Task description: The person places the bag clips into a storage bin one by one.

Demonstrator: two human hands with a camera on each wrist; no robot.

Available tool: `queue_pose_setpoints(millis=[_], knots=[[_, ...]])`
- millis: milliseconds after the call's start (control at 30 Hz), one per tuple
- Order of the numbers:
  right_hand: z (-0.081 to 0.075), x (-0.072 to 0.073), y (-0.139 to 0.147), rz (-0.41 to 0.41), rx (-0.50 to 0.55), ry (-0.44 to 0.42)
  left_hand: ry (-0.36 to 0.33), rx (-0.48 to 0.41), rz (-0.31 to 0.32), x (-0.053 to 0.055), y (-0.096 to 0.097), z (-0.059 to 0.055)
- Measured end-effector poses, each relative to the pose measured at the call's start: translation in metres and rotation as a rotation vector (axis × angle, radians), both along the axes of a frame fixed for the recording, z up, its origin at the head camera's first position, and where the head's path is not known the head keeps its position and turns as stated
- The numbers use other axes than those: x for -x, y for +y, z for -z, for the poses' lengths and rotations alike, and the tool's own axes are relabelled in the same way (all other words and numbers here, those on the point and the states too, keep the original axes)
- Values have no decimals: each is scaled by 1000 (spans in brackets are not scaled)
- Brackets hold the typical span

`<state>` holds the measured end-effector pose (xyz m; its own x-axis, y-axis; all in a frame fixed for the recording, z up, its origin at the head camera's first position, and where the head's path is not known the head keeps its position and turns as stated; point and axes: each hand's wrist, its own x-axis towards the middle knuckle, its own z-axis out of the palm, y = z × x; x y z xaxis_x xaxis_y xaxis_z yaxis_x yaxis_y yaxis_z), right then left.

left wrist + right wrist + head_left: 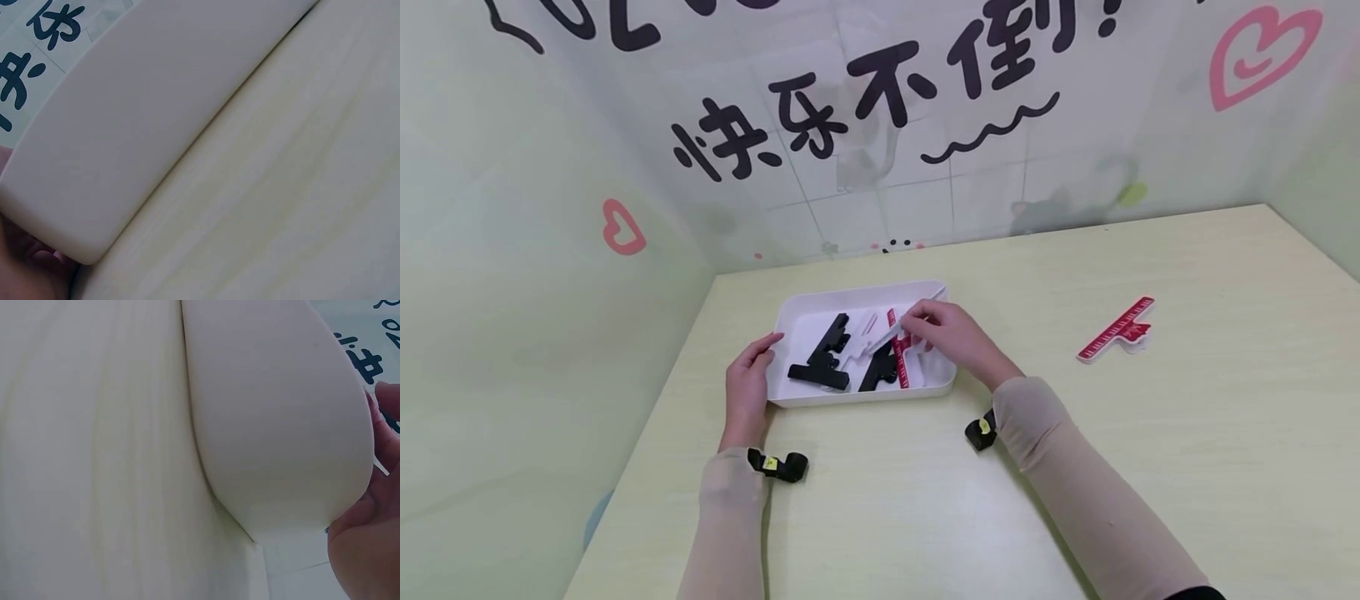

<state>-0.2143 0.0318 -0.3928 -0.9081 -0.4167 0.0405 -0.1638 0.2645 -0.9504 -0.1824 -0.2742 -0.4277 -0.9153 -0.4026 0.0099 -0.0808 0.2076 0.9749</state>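
A shallow white tray (861, 398) holds several clips. My left hand (748, 383) grips its left end, fingertips at the rim; in the left wrist view the tray's side wall (144, 119) hides most of that hand. Over the tray's right part, my right hand (943, 333) pinches a white clip (883, 337) with a long straight edge. Black clips (820, 377) lie in the left and middle of the tray. A red-and-white clip (902, 367) lies beneath the right hand. In the right wrist view, the fingers (384, 469) are partly hidden behind the tray's end.
Another red-and-white clip (1116, 331) lies on the pale wooden table (1225, 400), well to the right of the tray. Behind the table stands a wall covering (880, 200) with black lettering, and a pale wall (512, 333) rises on the left.
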Motion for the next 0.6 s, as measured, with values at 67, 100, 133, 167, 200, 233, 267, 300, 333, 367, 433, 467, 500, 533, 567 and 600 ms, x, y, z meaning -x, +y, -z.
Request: queue_pose_setpoints(millis=[67,100,133,167,200,233,267,300,333,367,433,467,500,533,567,600], knots=[[0,0,1,1,-11,4,-3,0,1,0,1,-1],[0,1,1,2,-14,5,-5,0,1,0,1,-1],[1,1,1,3,-13,5,-5,2,1,0,1,-1],[2,1,1,6,-10,5,-7,4,-1,0,2,-1],[6,5,1,9,-9,10,-9,6,-2,0,2,-1],[7,5,1,14,-9,10,-10,8,-3,0,2,-1],[8,5,1,14,-3,9,-10,9,-4,0,2,-1],[8,5,1,14,2,6,-7,10,-5,0,2,0],[8,5,2,14,7,4,-4,9,-5,0,2,0],[9,5,2,16,13,0,-3,8,-6,0,2,0],[9,6,2,25,20,-3,1,7,-8,0,1,0],[9,6,3,30,28,-6,3,7,-10,0,1,0],[9,7,3,36,39,-8,5,8,-12,0,1,0],[9,8,4,44,51,-14,8,6,-12,0,2,0],[9,9,6,50,66,-19,11,6,-13,0,2,0],[9,10,8,54,83,-21,13,2,-10,0,2,0]])
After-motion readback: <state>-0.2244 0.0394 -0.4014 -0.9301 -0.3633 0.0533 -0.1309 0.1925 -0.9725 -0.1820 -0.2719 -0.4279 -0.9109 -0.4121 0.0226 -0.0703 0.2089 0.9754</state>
